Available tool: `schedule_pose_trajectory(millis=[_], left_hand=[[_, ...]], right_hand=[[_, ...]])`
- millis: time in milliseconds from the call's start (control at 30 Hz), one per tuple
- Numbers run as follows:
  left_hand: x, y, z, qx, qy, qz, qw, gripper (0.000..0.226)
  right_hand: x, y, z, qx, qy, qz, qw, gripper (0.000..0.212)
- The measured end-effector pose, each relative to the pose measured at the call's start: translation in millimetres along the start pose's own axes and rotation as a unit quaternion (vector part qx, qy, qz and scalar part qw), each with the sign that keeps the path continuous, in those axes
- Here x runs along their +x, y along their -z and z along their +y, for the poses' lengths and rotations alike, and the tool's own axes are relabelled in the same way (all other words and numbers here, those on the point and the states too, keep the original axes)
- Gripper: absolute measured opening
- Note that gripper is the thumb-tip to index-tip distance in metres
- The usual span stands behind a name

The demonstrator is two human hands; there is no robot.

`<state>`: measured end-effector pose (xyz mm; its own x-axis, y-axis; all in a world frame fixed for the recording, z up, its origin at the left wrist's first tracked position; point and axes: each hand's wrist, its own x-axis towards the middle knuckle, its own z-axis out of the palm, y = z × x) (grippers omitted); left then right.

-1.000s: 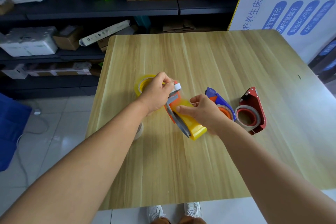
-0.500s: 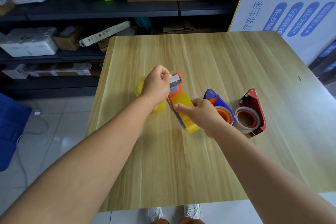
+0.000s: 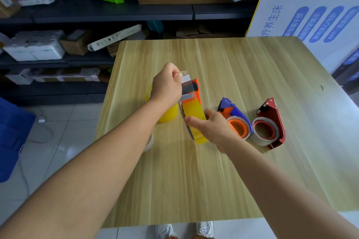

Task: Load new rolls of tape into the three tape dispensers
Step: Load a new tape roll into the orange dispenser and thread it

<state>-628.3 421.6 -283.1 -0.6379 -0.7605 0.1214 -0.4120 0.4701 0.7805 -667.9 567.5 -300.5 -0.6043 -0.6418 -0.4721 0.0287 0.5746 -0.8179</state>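
My right hand (image 3: 211, 129) grips an orange tape dispenser (image 3: 195, 93) loaded with a yellow roll (image 3: 194, 118), held on edge above the wooden table (image 3: 194, 180). My left hand (image 3: 167, 87) pinches the clear loose end of the tape (image 3: 184, 75) and holds it stretched up over the dispenser's front. A blue dispenser (image 3: 235, 114) with an orange-cored roll and a red dispenser (image 3: 272, 120) with a pale roll lie to the right. A spare yellow roll (image 3: 169, 114) stands behind my left wrist, partly hidden.
Another pale roll (image 3: 148, 142) peeks out under my left forearm near the table's left edge. Dark shelves (image 3: 97, 11) with boxes stand behind the table. A white printed board (image 3: 310, 6) leans at the right. Tiled floor lies to the left.
My left hand has pulled the tape end up and away from me, stretching it over the dispenser's front. The right hand has turned the dispenser more upright and held it in place.
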Motion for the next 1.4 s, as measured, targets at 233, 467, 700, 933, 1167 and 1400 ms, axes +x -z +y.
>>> schedule_pose_trajectory(millis=[233, 467, 700, 933, 1167, 1400], left_hand=[[12.9, 9.0, 6.0, 0.014, 0.039, -0.013, 0.999, 0.012], [32.7, 23.4, -1.8, -0.057, 0.114, -0.033, 0.991, 0.013], [41.6, 31.4, 0.8, -0.119, 0.174, -0.03, 0.977, 0.013], [31.1, 21.6, -8.4, -0.067, 0.164, -0.054, 0.983, 0.012], [22.7, 16.3, -12.8, -0.113, 0.167, -0.048, 0.978, 0.013], [26.7, 21.0, -15.0, -0.162, 0.175, 0.005, 0.971, 0.02]], right_hand=[[-2.2, 0.2, 6.4, 0.024, 0.022, -0.038, 0.999, 0.039], [-5.9, 5.4, 13.8, 0.038, 0.079, -0.082, 0.993, 0.043], [-11.3, 1.3, 18.4, 0.062, 0.132, -0.127, 0.981, 0.042], [-14.2, -9.8, 15.0, 0.105, 0.101, -0.093, 0.985, 0.02], [-18.9, -9.9, 24.6, 0.062, 0.082, -0.041, 0.994, 0.03], [-25.2, -1.3, 23.9, 0.067, 0.109, -0.037, 0.991, 0.049]])
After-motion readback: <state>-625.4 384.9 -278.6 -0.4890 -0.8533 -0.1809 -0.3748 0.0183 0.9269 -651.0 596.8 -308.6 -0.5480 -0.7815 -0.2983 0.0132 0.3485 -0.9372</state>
